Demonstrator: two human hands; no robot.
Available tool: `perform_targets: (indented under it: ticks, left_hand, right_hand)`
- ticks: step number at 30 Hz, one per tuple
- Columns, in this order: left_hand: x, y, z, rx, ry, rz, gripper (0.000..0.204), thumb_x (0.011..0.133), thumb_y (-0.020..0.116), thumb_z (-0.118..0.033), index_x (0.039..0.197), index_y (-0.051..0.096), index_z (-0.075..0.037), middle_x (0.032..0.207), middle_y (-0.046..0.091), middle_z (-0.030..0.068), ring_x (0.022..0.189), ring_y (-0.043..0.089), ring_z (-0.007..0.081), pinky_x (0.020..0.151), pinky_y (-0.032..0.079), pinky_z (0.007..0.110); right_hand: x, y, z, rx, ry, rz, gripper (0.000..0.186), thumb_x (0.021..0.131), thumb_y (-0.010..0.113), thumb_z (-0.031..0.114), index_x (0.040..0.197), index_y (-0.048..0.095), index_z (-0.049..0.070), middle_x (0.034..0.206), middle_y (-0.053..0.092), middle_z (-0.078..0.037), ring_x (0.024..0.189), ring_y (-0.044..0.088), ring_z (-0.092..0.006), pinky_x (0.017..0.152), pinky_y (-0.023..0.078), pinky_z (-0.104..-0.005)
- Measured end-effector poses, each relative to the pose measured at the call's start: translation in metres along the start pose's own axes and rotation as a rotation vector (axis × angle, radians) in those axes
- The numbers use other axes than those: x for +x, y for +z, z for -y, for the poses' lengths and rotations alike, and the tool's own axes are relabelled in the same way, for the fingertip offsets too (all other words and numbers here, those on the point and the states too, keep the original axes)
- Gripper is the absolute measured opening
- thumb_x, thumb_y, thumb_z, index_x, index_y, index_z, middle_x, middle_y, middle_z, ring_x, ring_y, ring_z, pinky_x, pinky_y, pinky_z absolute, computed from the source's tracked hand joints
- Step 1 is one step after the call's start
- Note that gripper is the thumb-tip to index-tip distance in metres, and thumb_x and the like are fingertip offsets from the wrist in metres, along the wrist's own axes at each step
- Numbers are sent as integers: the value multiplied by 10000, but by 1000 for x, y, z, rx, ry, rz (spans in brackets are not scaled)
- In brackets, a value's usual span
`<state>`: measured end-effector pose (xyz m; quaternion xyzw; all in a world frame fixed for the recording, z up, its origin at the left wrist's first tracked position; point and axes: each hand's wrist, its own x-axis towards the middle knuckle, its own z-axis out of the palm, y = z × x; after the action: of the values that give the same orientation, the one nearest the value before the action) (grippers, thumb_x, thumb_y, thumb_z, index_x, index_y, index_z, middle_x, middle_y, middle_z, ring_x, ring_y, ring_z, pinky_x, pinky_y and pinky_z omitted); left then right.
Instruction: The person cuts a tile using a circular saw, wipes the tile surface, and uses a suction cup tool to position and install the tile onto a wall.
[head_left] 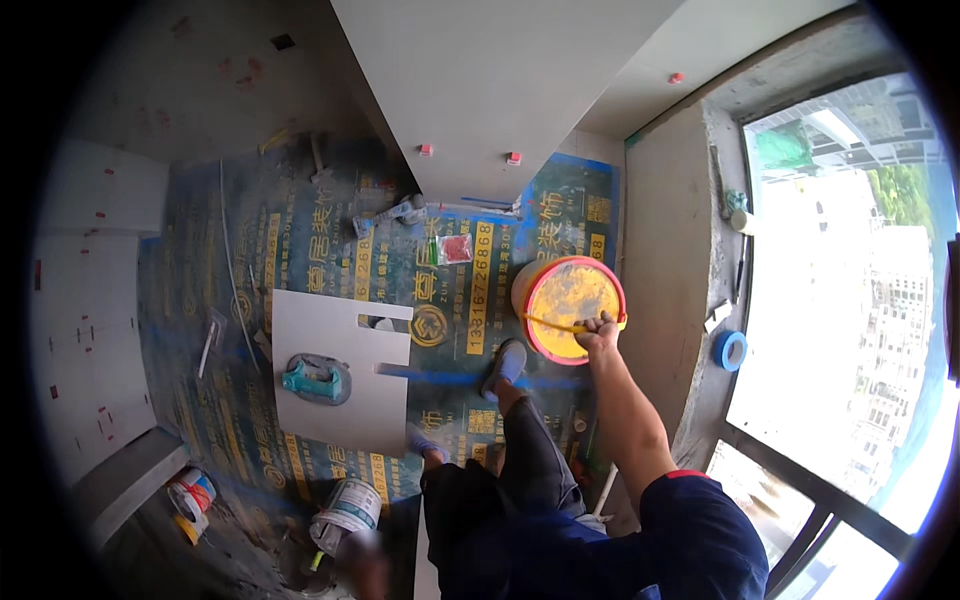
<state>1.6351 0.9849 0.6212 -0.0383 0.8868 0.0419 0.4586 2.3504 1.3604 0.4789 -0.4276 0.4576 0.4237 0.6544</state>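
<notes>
My right hand [597, 332] is closed on the yellow handle of a round bucket [568, 300]. The bucket has a red rim, and its yellow top is smeared with grey; whether that is a lid or the inside, I cannot tell. It stands in front of my right foot, near the window-side wall. My left hand [366, 572] is a blur at the lower edge, beside a white bucket [350, 508], and its fingers do not show. Left of my feet lies a pale tile [340, 425] with a notch cut in it, bearing a teal-handled suction lifter [316, 380].
Printed green sheeting [450, 340] covers the floor. A power tool [392, 214] and a bag of red pieces [455, 249] lie ahead. Blue tape [730, 350] sits on the right-hand sill. Another small bucket [190, 492] stands lower left, and a tiled wall edge [470, 195] juts in ahead.
</notes>
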Motion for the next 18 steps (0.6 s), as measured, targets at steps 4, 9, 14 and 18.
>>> perform_targets:
  ticks: [4, 9, 14, 18]
  left_hand:
    - [-47, 26, 24, 166, 103, 74, 250, 962, 475, -251, 1097, 584, -71, 975, 639, 99, 866, 634, 202, 645, 506, 299]
    - [-88, 30, 28, 165, 150, 310, 287, 922, 503, -219, 1057, 671, -30, 875, 681, 82, 734, 634, 154, 627, 495, 280]
    - [-61, 102, -43, 513, 227, 298, 120, 882, 595, -202, 831, 601, -94, 769, 572, 79, 667, 538, 201, 590, 438, 353]
    - [63, 178, -197, 822, 987, 240, 220, 935, 472, -222, 819, 508, -38, 818, 527, 193, 847, 557, 367, 711, 446, 506]
  right_hand:
    - [55, 69, 55, -96, -188, 2, 360, 1002, 372, 229, 661, 266, 187, 495, 153, 60, 417, 158, -126, 621, 376, -359]
    - [86, 125, 63, -154, -156, 86, 396, 1024, 378, 190, 655, 236, 175, 481, 180, 53, 415, 160, -122, 658, 384, -321]
    - [164, 102, 158, -488, -130, 321, 133, 902, 534, 180, 846, 451, 92, 735, 467, -46, 784, 424, -211, 885, 411, -378]
    - [184, 95, 280, -749, -303, 456, 322, 849, 642, 233, 1080, 625, 10, 1003, 677, -126, 1140, 578, -305, 1070, 390, -451]
